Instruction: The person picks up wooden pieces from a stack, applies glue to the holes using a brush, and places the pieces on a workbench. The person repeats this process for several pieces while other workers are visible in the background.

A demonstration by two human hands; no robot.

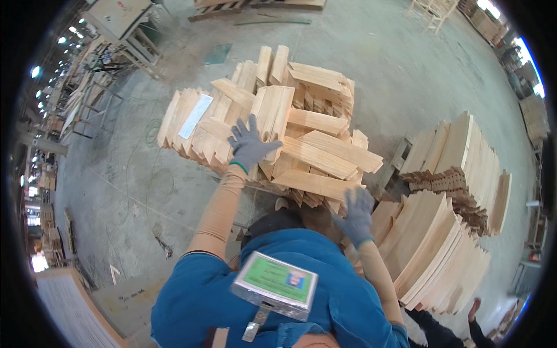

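In front of me lies a big stack of pale wooden boards [316, 152], some in neat rows and others crossed loosely on top. My left hand [250, 144], in a grey glove, has its fingers spread at the near end of an upright bundle of boards [272, 109]; whether it touches them I cannot tell. My right hand [355, 217], also gloved and slightly blurred, is open with fingers apart. It is near the right end of a board [319, 184] at the stack's near edge. Neither hand holds anything. A white paper strip [196, 116] lies on the stack's left part.
More stacked boards [423, 232] stand close on my right, with another pile [458, 156] beyond them. A metal-legged table [119, 23] is at the far left. A person's raised hand [474, 307] shows at the lower right. Wooden pallets [261, 4] lie at the far edge.
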